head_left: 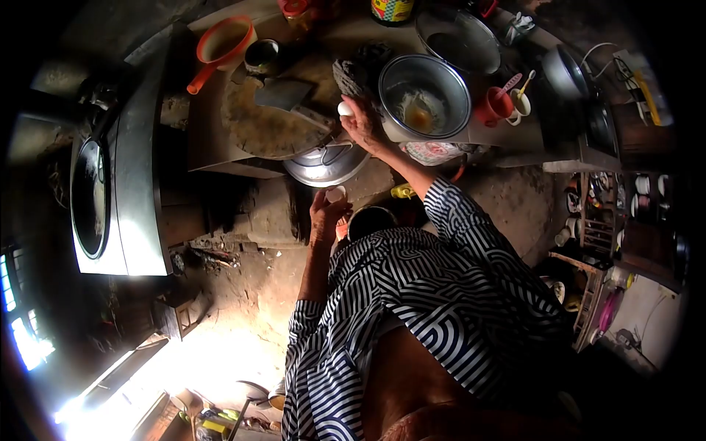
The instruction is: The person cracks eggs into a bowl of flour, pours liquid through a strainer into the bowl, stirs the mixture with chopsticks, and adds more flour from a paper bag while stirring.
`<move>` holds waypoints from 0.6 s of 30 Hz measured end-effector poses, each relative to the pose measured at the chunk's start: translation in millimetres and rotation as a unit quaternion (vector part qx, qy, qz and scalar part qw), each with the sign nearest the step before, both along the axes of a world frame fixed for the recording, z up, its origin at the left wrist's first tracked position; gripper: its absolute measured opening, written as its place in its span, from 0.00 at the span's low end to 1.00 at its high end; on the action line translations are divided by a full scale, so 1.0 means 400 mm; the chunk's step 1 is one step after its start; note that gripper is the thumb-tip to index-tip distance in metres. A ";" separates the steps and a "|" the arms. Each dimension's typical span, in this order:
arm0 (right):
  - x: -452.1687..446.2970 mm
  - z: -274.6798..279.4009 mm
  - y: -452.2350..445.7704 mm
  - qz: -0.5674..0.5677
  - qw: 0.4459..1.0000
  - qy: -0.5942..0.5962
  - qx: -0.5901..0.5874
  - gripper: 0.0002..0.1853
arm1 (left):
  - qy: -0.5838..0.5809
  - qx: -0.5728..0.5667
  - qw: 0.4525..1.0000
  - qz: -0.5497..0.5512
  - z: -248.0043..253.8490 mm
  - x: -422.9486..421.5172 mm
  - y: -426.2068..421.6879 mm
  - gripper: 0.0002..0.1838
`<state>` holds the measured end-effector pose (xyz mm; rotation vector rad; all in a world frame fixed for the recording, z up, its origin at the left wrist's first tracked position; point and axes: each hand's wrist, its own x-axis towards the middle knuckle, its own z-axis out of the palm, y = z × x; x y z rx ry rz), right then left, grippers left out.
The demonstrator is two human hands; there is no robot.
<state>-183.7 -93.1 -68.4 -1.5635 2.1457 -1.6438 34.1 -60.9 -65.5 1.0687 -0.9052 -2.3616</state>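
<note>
My right hand [362, 126] is closed around a rounded white eggshell [344, 109], over the edge of the round wooden chopping board; whether the shell is whole or half is hard to tell. Lower down, close to my body, my left hand [323, 216] grips another pale eggshell [335, 194], which looks like an open half. To the right of my right hand stands a metal basin [462, 95], with raw egg [419, 117] at its bottom. A cleaver [283, 95] lies on the chopping board [250, 128]. Below the board's edge is a shiny metal lid [323, 173].
An orange-red dipper [220, 44] and a small dark jar [262, 55] sit at the back left. A red cup [493, 106] and a pale mug [519, 106] holding toothbrushes stand right of the basin. Behind is a large glass lid [460, 40]. A stove with a wok [92, 198] is at left.
</note>
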 end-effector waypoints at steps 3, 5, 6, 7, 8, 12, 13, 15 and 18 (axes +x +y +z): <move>-0.017 0.022 0.033 -0.031 0.999 -0.016 0.030 0.22 | 0.005 -0.008 1.000 -0.006 0.006 -0.008 0.013 0.18; -0.010 0.046 0.029 -0.034 0.998 -0.014 -0.042 0.22 | -0.001 -0.003 1.000 -0.007 -0.001 -0.005 0.009 0.18; -0.001 0.060 0.031 -0.033 0.998 0.001 -0.047 0.22 | -0.008 0.002 1.000 -0.008 -0.002 -0.003 0.008 0.18; -0.005 0.043 0.027 -0.033 0.998 0.000 -0.046 0.22 | -0.008 0.002 1.000 -0.008 -0.002 -0.004 0.010 0.18; -0.008 0.018 0.022 -0.043 0.996 0.068 -0.033 0.22 | -0.007 0.004 1.000 -0.009 -0.002 -0.005 0.012 0.18; -0.004 0.004 0.022 -0.047 0.998 0.047 -0.008 0.21 | -0.010 0.000 1.000 0.000 0.000 -0.002 0.016 0.18; 0.003 0.014 0.019 -0.035 0.999 -0.021 0.001 0.21 | -0.011 -0.001 1.000 0.001 0.000 0.004 0.010 0.18; 0.005 0.051 0.022 -0.045 0.998 -0.039 -0.017 0.21 | -0.001 -0.007 1.000 -0.008 -0.001 0.003 0.005 0.18; 0.001 0.041 0.030 -0.059 0.997 0.040 -0.014 0.21 | -0.007 -0.009 1.000 -0.006 0.002 -0.001 0.009 0.17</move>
